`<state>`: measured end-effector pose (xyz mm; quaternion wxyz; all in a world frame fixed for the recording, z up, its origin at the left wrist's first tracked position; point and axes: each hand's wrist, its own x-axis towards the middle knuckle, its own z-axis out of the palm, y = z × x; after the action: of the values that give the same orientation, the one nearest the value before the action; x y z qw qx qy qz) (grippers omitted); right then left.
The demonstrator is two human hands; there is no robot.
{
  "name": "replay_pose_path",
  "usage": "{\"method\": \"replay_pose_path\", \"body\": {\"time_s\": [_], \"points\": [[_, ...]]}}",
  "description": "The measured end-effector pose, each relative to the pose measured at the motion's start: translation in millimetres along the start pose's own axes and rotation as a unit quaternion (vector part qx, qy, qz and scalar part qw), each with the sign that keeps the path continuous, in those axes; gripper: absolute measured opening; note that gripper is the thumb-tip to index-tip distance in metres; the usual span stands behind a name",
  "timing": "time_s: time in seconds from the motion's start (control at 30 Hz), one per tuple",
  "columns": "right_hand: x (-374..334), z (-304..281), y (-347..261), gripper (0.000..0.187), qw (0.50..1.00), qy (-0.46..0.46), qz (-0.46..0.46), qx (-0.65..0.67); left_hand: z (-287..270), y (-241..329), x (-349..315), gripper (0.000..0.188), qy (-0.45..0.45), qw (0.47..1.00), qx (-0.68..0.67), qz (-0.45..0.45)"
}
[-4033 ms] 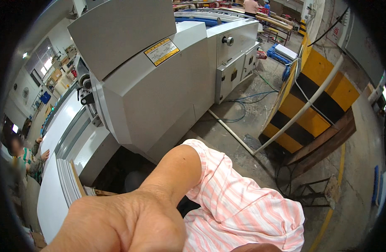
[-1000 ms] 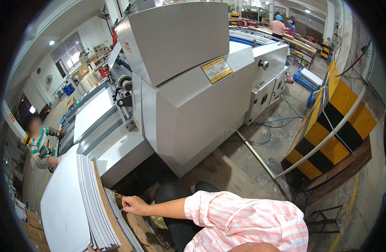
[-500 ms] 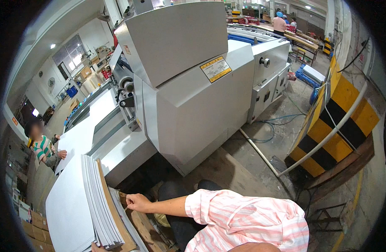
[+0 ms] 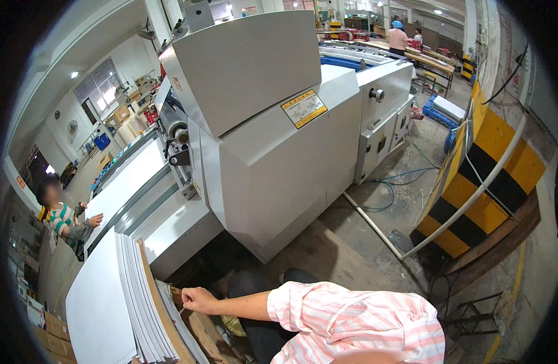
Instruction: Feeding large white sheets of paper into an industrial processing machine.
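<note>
My right hand [image 4: 198, 301] is closed in a loose fist at the end of my right forearm, beside brown wooden pieces [image 4: 207, 330]. What lies inside its curled fingers is hidden. Left of it stands a thick stack of large white sheets [image 4: 103, 300], its layers fanned slightly along the right side, with a brown board [image 4: 160, 300] against that side. Only a sliver of my left hand [image 4: 135, 361] shows at the lower picture edge, by the stack's near corner; its fingers are cut off from view.
A big grey machine [image 4: 279, 158] fills the middle, with rollers [image 4: 179, 130] and a feed table [image 4: 145, 209] on its left. A co-worker [image 4: 63, 221] stands there, hands at a white sheet [image 4: 124, 191]. To the right are a striped yellow-black barrier [image 4: 473, 200] and a pale pipe [image 4: 376, 224].
The co-worker's white sheet has moved onto the feed table, away from the stack. My left hand has slipped almost out of view. My right hand stays in nearly the same place.
</note>
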<state>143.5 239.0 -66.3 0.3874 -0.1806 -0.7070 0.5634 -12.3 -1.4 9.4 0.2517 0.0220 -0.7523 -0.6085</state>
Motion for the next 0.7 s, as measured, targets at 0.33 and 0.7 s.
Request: {"method": "replay_pose_path", "body": {"time_s": [0.33,0.7], "points": [[1,18,-8,0.012,0.999,-0.006,-0.017,0.029,0,0,-5,0.022,0.003,1.000,-0.009,-0.003],[-1,17,-6,0.011,0.998,-0.038,0.014,0.043,-3,6,-6,0.022,-0.013,1.000,0.007,0.020]]}}
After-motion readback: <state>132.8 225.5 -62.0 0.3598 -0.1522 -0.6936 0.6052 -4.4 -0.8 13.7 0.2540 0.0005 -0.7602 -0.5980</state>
